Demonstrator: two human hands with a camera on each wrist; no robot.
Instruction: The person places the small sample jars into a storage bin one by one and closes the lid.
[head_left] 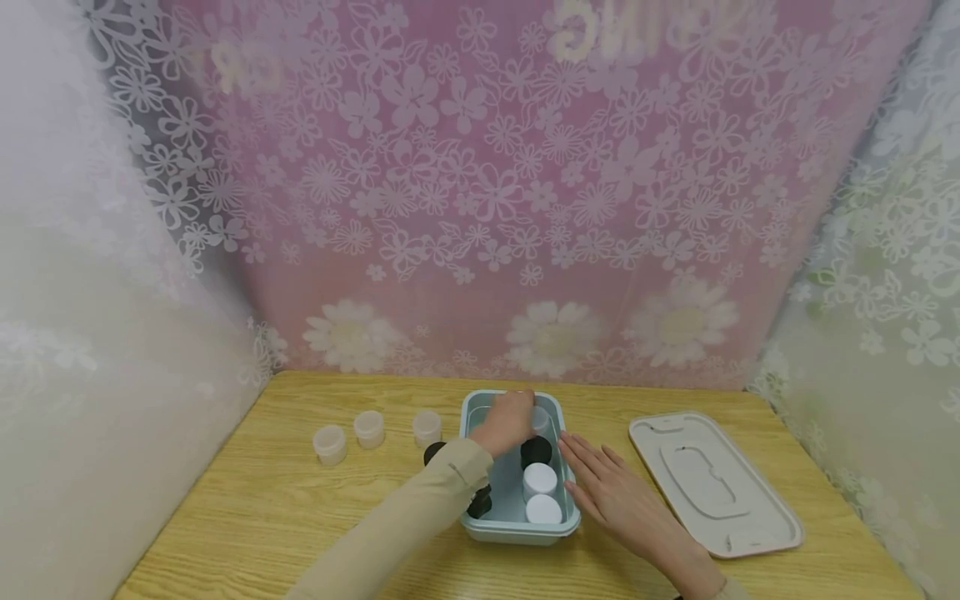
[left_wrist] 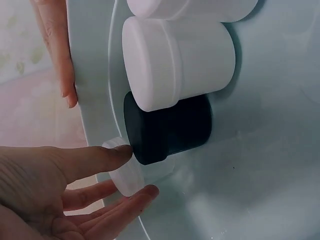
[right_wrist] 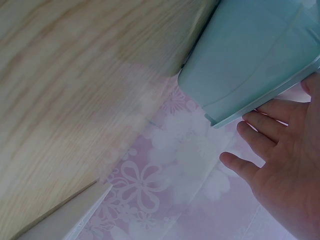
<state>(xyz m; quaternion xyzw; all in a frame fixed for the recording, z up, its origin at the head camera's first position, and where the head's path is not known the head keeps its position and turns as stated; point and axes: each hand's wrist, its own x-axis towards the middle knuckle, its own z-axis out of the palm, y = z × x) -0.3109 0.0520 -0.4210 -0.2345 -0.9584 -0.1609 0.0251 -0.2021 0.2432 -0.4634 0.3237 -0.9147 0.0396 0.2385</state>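
Observation:
A light blue plastic bin [head_left: 517, 528] stands on the table, with a row of small lidded jars along its right wall. Inside it, my left hand [head_left: 510, 421] has thumb and fingers around the lid of a small translucent jar [left_wrist: 126, 175]. Right beside that jar are a black jar [left_wrist: 165, 127] and two white jars, the closer white jar [left_wrist: 175, 62] touching the black one. My right hand [head_left: 618, 498], fingers straight, touches the outer right rim of the bin. In the right wrist view its fingertips [right_wrist: 254, 116] lie along that rim.
Left of the bin stand a translucent jar [head_left: 330, 444], a second translucent jar [head_left: 369, 429] and a third translucent jar [head_left: 427, 427]. A pale lid [head_left: 716, 487] lies flat on the right. Dark shapes beside the left sleeve are partly hidden. A flowered curtain [head_left: 480, 208] hangs behind the table.

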